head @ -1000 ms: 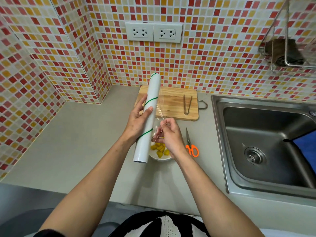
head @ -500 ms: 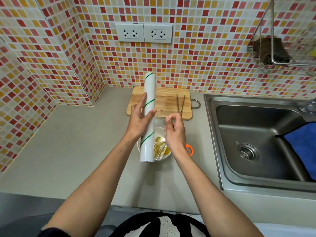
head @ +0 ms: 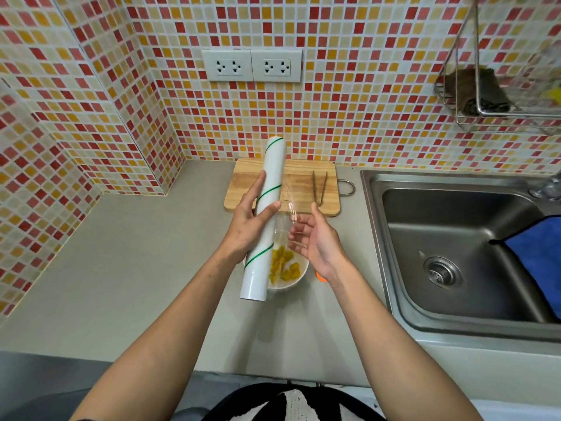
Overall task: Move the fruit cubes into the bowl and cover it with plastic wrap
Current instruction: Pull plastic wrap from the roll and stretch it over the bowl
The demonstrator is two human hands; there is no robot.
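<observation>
My left hand (head: 246,226) grips a white plastic wrap roll (head: 274,165) with green stripes, held slanted above the counter. Its lower end hangs over the left side of a white bowl (head: 291,285) that holds yellow fruit cubes (head: 285,265). A crumpled strip of clear film (head: 285,229) trails from the roll toward my right hand (head: 318,241). That hand is beside the roll over the bowl, palm turned left, thumb and fingers apart, with the film touching its fingertips.
A wooden cutting board (head: 300,180) with metal tongs (head: 320,186) lies behind the bowl against the tiled wall. An orange scissors handle (head: 320,276) peeks out under my right wrist. A steel sink (head: 455,253) with a blue cloth (head: 534,244) is at right.
My right hand went from pinching the film to having its fingers spread. The roll has tilted a little more upright in my left hand.
</observation>
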